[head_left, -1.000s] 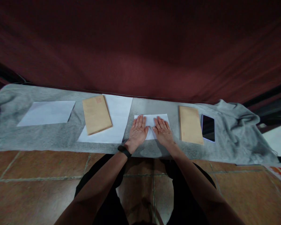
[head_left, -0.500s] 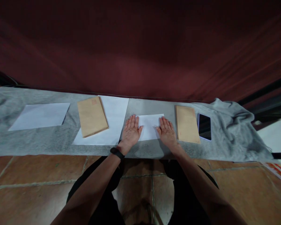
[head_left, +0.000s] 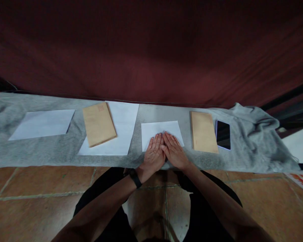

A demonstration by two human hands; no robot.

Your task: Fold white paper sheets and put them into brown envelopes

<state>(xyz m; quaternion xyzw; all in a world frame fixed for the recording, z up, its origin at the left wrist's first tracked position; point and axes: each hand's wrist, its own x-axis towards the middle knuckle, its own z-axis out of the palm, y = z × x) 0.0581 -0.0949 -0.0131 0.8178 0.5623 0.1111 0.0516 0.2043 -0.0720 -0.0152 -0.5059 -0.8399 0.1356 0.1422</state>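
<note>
A small white rectangle of paper (head_left: 158,127), perhaps folded, lies on the grey cloth (head_left: 151,112) in front of me. My left hand (head_left: 154,152) rests flat on its near edge, fingers stretched out. Beside it, my right hand (head_left: 175,150) also lies flat on the near part of the paper, with the two hands meeting at the middle. Both palms face down and hide part of the near edge. A black band (head_left: 135,177) is around my left wrist.
Left of the paper, a stack of brown envelopes (head_left: 99,124) lies on white sheets (head_left: 125,121). More white paper (head_left: 44,123) is at the far left. To the right are another brown envelope stack (head_left: 204,131) and a phone (head_left: 223,135). A dark red curtain (head_left: 151,67) hangs behind.
Both hands have slid inward from the paper's left and right ends to its middle and nearer to me. The paper's far part and side ends now show.
</note>
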